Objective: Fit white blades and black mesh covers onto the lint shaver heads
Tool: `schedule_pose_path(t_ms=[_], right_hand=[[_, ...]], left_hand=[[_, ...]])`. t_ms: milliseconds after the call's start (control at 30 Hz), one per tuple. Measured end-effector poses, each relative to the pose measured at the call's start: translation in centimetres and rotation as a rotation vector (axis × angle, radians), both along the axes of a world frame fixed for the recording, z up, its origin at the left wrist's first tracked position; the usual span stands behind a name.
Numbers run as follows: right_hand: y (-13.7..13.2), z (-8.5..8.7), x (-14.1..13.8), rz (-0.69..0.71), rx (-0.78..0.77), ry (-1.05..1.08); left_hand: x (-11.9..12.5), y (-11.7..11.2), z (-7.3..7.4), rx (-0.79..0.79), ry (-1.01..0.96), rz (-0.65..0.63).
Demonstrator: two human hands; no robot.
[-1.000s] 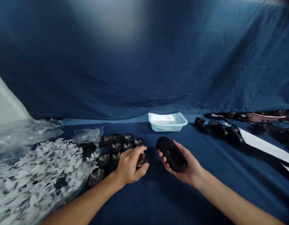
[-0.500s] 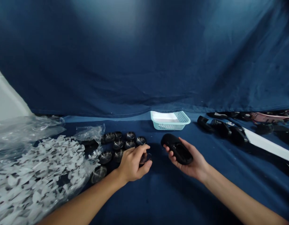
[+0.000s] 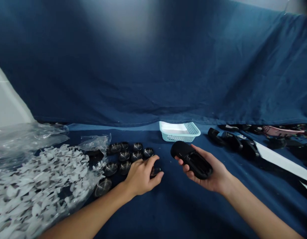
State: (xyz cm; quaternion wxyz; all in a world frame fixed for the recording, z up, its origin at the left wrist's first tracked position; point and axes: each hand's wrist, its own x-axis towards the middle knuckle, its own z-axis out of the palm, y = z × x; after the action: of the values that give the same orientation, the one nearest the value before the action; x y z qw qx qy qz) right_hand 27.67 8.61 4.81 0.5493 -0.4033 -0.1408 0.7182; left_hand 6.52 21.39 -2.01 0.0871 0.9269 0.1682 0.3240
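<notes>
In my right hand (image 3: 205, 169) is a black oblong plastic housing (image 3: 190, 159) with rounded ends, held tilted above the table. Its near half shows a long open recess. My left hand (image 3: 143, 176) is low over the cloth, thumb and index finger curved around a small round black part (image 3: 155, 171); my fingers partly hide it. Beside that hand sit several round, shallow black parts (image 3: 124, 156) with a speckled, mesh-like inside. One of them (image 3: 103, 186) lies nearer to me, by my left forearm.
A plastic bag of small white pieces (image 3: 44, 186) spreads across the left. At the back stands a light-blue basket (image 3: 180, 137) with something white inside. To the right are black housings (image 3: 232, 141), a long white strip (image 3: 285, 161) and a pink basket (image 3: 280, 131). A dark blue curtain (image 3: 143, 73) hangs behind.
My right hand has shifted slightly right and turned the housing, so more of its recess shows. At my left fingers, the round part lies flatter and a little lower.
</notes>
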Motion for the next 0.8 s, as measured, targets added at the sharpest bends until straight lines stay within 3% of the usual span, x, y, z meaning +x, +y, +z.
schedule_pose_path(t_ms=[67,233,300,500,633,800], right_hand=[[-0.3,0.4,-0.1,0.031,0.032,-0.11],[0.0,-1.6,-0.3,0.081,0.185,-1.137],[0.4,-2.9,-0.6,0.084,0.243,-1.351],[1.1,-6.2,-1.7,-0.001,0.406,-1.769],[1.0,-7.4,-1.9,0.006,0.51,-1.901],[1.1,-7.9,-2.2,0.021,0.603,-1.989]], left_hand=[[-0.1,0.0,0.1,-0.029,0.005,0.02],[-0.4,0.0,0.3,-0.125,-0.065,0.118],[-0.4,-0.1,0.3,-0.159,-0.103,0.146],[0.4,0.1,1.5,-0.251,-0.064,0.083],[0.2,0.9,3.6,-0.311,0.122,-0.03],[-0.5,1.0,6.3,-0.227,0.299,-0.139]])
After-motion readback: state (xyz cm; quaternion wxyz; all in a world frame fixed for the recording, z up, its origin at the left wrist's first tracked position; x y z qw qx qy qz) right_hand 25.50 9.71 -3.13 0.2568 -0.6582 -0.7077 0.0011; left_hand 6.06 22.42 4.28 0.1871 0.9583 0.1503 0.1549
